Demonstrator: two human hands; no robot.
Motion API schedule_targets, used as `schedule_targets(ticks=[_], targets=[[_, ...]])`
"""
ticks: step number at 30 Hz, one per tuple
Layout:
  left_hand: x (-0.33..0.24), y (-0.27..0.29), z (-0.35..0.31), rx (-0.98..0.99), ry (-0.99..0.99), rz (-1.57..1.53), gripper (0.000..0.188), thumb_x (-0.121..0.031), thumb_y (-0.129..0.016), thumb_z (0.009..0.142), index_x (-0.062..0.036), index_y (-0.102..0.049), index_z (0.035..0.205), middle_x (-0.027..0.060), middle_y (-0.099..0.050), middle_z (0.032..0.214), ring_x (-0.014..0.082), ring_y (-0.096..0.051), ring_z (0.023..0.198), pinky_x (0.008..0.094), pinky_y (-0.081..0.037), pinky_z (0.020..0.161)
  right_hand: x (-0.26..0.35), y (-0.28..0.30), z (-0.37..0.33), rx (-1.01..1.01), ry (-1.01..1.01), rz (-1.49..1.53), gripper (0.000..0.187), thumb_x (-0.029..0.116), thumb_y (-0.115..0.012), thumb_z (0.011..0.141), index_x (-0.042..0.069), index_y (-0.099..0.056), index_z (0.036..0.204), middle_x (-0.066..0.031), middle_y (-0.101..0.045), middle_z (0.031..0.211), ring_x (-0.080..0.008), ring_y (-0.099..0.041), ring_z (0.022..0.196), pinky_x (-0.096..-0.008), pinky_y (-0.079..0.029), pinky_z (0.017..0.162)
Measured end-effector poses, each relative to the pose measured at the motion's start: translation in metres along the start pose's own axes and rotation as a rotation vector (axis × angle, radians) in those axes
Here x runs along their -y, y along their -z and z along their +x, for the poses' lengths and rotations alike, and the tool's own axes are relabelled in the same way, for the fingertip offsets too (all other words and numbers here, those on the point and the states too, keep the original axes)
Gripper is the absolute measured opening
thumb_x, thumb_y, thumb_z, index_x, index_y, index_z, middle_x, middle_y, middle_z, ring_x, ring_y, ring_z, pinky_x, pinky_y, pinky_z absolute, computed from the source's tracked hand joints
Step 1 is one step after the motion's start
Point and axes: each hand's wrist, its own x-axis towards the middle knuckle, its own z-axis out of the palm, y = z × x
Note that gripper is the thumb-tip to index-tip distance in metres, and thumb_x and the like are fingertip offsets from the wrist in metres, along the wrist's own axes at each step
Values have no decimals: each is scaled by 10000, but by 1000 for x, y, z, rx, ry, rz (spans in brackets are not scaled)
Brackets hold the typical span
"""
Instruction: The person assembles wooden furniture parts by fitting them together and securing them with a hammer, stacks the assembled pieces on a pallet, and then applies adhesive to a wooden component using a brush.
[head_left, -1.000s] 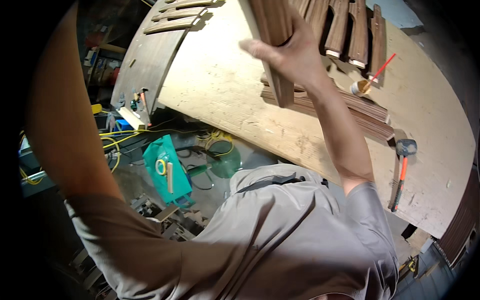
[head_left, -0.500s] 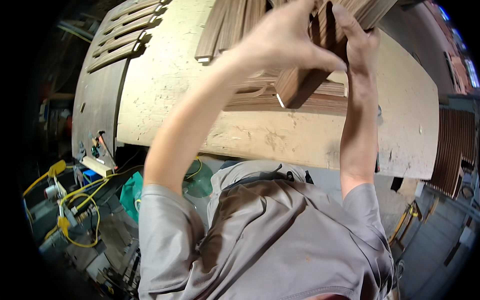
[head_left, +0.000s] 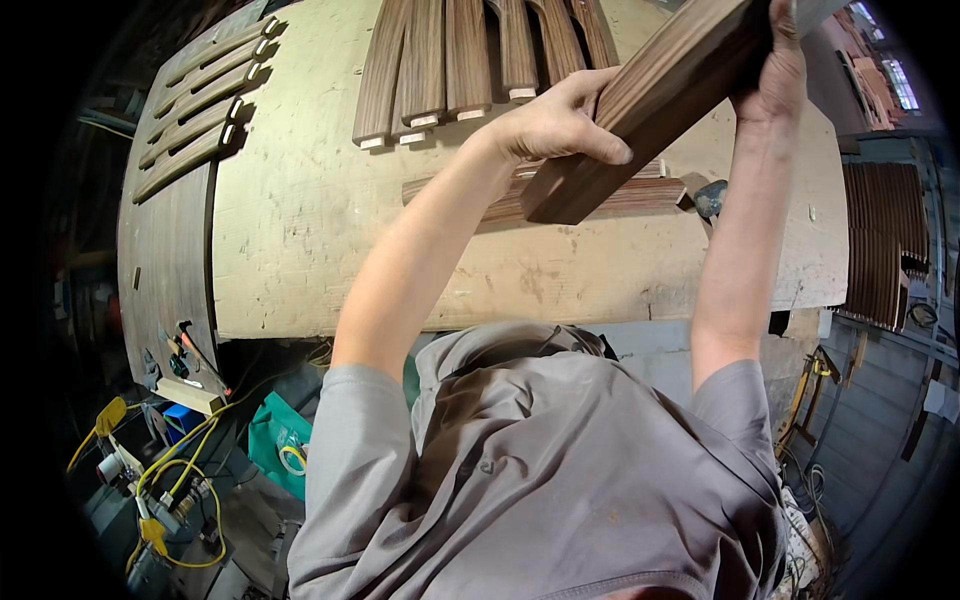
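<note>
A thick dark-brown wooden piece (head_left: 655, 115) with striped grain slants across the upper right, raised above the bench. My left hand (head_left: 570, 122) is closed on its left side near the lower end, thumb lying along it. Farther up, my right hand (head_left: 778, 82) grips its right edge; some of those fingers are hidden behind the wood. Beneath it, narrow wooden strips (head_left: 645, 196) lie on the pale board. Beside my right forearm sits a dark rounded tool head (head_left: 711, 198), perhaps a mallet's.
Several brown wooden parts with pale tenon ends (head_left: 470, 75) lie together at the far middle. More slim wooden parts (head_left: 205, 130) rest on the left side of the bench. Yellow cords (head_left: 190, 480) and a green bag (head_left: 275, 440) are below left; stacked brown slats (head_left: 885, 235) stand right.
The wooden piece has turned and now extends toward the upper right. My left hand has closed on its near side, and my right hand has moved outward along it.
</note>
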Motion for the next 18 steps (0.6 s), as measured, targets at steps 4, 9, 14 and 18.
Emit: schedule_targets(ticks=[4,9,14,18], targets=[[29,18,-8,-126,20,87,749,-165,-798,755,-59,-428,1397,125,-585,1236,194,-577,1087,344,-496,962,-1,1,-5,-232,144,-240,481,308,-769,805,30,-615,1166,-46,-658,1063,-159,-626,932,-301,-520,814],[128,37,-97,-429,280,579,556,-277,-792,755,-39,-579,1210,136,-652,1117,243,-632,1024,380,-534,861,10,11,-5,-374,144,-315,577,304,-804,765,-30,-588,1183,-73,-642,1108,-175,-613,980,-291,-493,888],[187,10,-139,-544,266,1044,525,-226,-789,680,-43,-597,1133,168,-610,1066,347,-562,1020,422,-467,880,5,40,-3,-549,133,-352,651,295,-851,711,-127,-565,1116,-146,-611,1127,-207,-603,989,-331,-517,875],[198,4,-143,-561,255,1128,492,-196,-781,677,-49,-607,1112,161,-586,1082,348,-540,1034,423,-457,880,7,50,-13,-600,130,-350,565,256,-807,770,-106,-571,1136,-146,-627,1107,-210,-615,954,-353,-535,831]])
